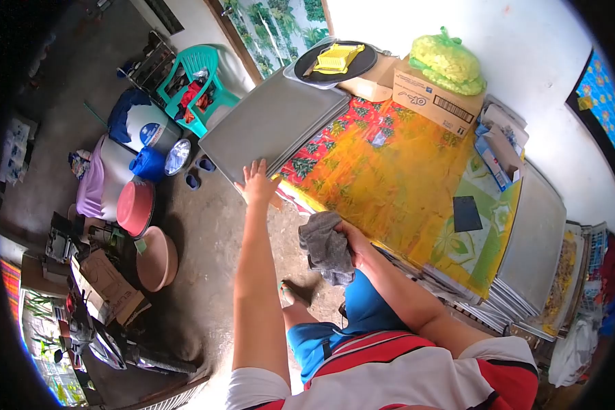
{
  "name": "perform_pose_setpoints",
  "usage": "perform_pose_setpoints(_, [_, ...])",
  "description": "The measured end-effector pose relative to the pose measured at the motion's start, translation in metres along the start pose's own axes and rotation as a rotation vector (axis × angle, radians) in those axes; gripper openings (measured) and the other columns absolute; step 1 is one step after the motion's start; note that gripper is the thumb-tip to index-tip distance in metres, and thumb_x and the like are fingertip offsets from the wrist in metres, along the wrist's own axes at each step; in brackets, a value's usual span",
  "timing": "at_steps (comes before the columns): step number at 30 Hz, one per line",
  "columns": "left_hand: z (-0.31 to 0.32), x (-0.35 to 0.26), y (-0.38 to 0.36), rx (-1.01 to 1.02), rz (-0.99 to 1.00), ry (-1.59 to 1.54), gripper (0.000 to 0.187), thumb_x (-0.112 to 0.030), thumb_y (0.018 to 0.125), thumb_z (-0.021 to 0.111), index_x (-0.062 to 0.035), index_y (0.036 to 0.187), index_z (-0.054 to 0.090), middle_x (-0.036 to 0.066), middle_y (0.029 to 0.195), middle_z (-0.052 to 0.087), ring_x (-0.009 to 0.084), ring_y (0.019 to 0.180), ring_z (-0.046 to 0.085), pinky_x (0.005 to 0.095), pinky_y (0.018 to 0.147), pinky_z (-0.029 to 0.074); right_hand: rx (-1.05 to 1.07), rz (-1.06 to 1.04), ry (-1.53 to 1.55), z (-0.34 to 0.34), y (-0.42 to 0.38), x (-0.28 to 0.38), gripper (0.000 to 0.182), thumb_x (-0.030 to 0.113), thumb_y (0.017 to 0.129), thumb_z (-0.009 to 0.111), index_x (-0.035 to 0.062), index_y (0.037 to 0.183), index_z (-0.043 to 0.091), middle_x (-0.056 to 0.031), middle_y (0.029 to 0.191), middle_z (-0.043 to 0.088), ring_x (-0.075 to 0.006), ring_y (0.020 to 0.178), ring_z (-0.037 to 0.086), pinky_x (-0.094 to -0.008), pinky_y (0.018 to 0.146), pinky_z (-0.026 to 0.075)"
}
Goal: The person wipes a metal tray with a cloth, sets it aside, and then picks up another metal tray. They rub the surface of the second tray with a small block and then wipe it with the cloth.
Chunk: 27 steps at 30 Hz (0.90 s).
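My left hand (258,184) is spread on the near corner of a stack of flat grey trays (273,116), its fingers apart. The stack lies at the left end of a table with a red and yellow patterned cover (383,178). In front of the table's near edge, my right hand (354,244) grips a crumpled dark grey cloth (326,247), its fingers partly hidden behind the cloth.
A cardboard box (434,99) bears a green bag of yellow pieces (446,61). Beside it is a round black tray (336,63) holding a yellow rack. A green chair (197,82), pink basin (135,207) and peach basin (157,258) are at left. More trays (534,239) stand at right.
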<state>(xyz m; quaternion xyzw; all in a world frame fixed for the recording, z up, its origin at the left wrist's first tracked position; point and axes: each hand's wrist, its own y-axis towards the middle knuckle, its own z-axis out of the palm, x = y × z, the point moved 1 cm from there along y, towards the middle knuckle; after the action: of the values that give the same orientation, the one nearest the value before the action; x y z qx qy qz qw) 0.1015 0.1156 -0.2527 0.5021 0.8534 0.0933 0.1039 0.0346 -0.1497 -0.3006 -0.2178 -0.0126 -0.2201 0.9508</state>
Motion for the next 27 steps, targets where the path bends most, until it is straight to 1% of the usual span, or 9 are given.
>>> perform_pose_setpoints(4, [0.014, -0.02, -0.064, -0.035, -0.046, -0.729, 0.065, -0.046, 0.092, 0.059, -0.0068, 0.141, 0.045, 0.015, 0.141, 0.049, 0.0306, 0.137, 0.039, 0.0509, 0.112, 0.028, -0.131, -0.179, -0.13, 0.015, 0.002, -0.003, 0.035, 0.026, 0.089, 0.056, 0.0034, 0.115, 0.056, -0.0131, 0.106, 0.065, -0.0236, 0.096, 0.065, -0.0396, 0.091, 0.051])
perform_pose_setpoints(7, [0.024, -0.05, -0.128, 0.294, -0.305, -1.573, 0.065, -0.043, 0.098, 0.051, 0.0033, 0.142, 0.041, 0.023, 0.138, 0.049, 0.029, 0.138, 0.037, 0.0352, 0.114, 0.026, -0.262, -0.48, -0.358, 0.026, 0.005, -0.015, 0.047, 0.028, 0.092, 0.058, 0.0087, 0.131, 0.043, -0.0111, 0.121, 0.056, -0.0209, 0.11, 0.056, -0.0352, 0.096, 0.045])
perform_pose_setpoints(9, [-0.015, -0.097, -0.177, 0.408, -0.193, -1.711, 0.073, -0.05, 0.097, 0.051, 0.0001, 0.147, 0.034, 0.017, 0.149, 0.039, 0.0245, 0.139, 0.033, 0.0371, 0.114, 0.024, -0.317, -0.718, -0.608, 0.018, 0.012, -0.02, 0.055, 0.031, 0.094, 0.057, 0.0101, 0.139, 0.033, -0.0115, 0.128, 0.051, -0.022, 0.116, 0.051, -0.0325, 0.096, 0.043])
perform_pose_setpoints(14, [-0.093, -0.148, -0.219, 0.605, -0.032, -1.475, 0.087, -0.068, 0.093, 0.041, -0.0192, 0.156, 0.006, 0.02, 0.153, 0.03, 0.0323, 0.134, 0.039, 0.038, 0.103, 0.041, -0.197, -0.975, -0.46, 0.047, -0.046, 0.003, 0.041, 0.037, 0.101, 0.047, 0.0064, 0.129, 0.044, -0.0104, 0.12, 0.054, -0.0178, 0.112, 0.052, -0.0297, 0.098, 0.04])
perform_pose_setpoints(17, [-0.03, -0.154, -0.224, 0.25, -0.222, -1.565, 0.068, -0.035, 0.099, 0.053, -0.0031, 0.151, 0.023, 0.02, 0.143, 0.044, 0.0308, 0.126, 0.048, 0.039, 0.107, 0.037, 0.002, -0.679, -0.423, 0.049, -0.056, 0.01, 0.057, 0.045, 0.102, 0.042, 0.0033, 0.14, 0.036, -0.0131, 0.134, 0.047, -0.0215, 0.124, 0.046, -0.0319, 0.106, 0.034])
perform_pose_setpoints(20, [-0.037, -0.166, -0.213, 0.25, -0.176, -1.571, 0.064, -0.036, 0.099, 0.053, -0.0005, 0.147, 0.03, 0.018, 0.135, 0.051, 0.0284, 0.117, 0.053, 0.038, 0.102, 0.042, -0.152, -0.956, -0.997, 0.046, -0.065, 0.006, 0.072, 0.046, 0.103, 0.037, -0.0013, 0.152, 0.014, -0.017, 0.156, 0.023, -0.0245, 0.144, 0.023, -0.0346, 0.117, 0.017])
perform_pose_setpoints(21, [-0.041, -0.172, -0.205, 0.245, -0.165, -1.576, 0.063, -0.036, 0.099, 0.054, 0.0004, 0.146, 0.033, 0.018, 0.133, 0.053, 0.0276, 0.114, 0.055, 0.0377, 0.1, 0.043, -0.055, -0.778, -0.996, 0.058, -0.099, 0.017, 0.072, 0.04, 0.103, 0.043, -0.0015, 0.152, 0.011, -0.0183, 0.157, 0.02, -0.0248, 0.145, 0.022, -0.0344, 0.117, 0.017])
perform_pose_setpoints(26, [-0.044, -0.207, -0.142, 0.232, -0.2, -1.602, 0.057, -0.04, 0.098, 0.056, 0.0073, 0.129, 0.052, 0.016, 0.115, 0.064, 0.0224, 0.097, 0.063, 0.0362, 0.09, 0.049, 0.144, -0.691, -0.975, 0.027, -0.17, 0.059, 0.059, 0.029, 0.096, 0.06, -0.0026, 0.142, 0.04, -0.0172, 0.14, 0.049, -0.0236, 0.131, 0.045, -0.0354, 0.11, 0.033])
perform_pose_setpoints(27, [-0.064, -0.225, -0.139, 0.159, -0.145, -1.606, 0.056, -0.043, 0.097, 0.056, 0.0084, 0.118, 0.061, 0.015, 0.113, 0.065, 0.0201, 0.094, 0.063, 0.0359, 0.087, 0.05, -0.002, -0.944, -1.116, 0.016, -0.187, 0.071, 0.057, 0.033, 0.093, 0.064, -0.0018, 0.134, 0.049, -0.0161, 0.133, 0.055, -0.0236, 0.124, 0.051, -0.0367, 0.106, 0.038])
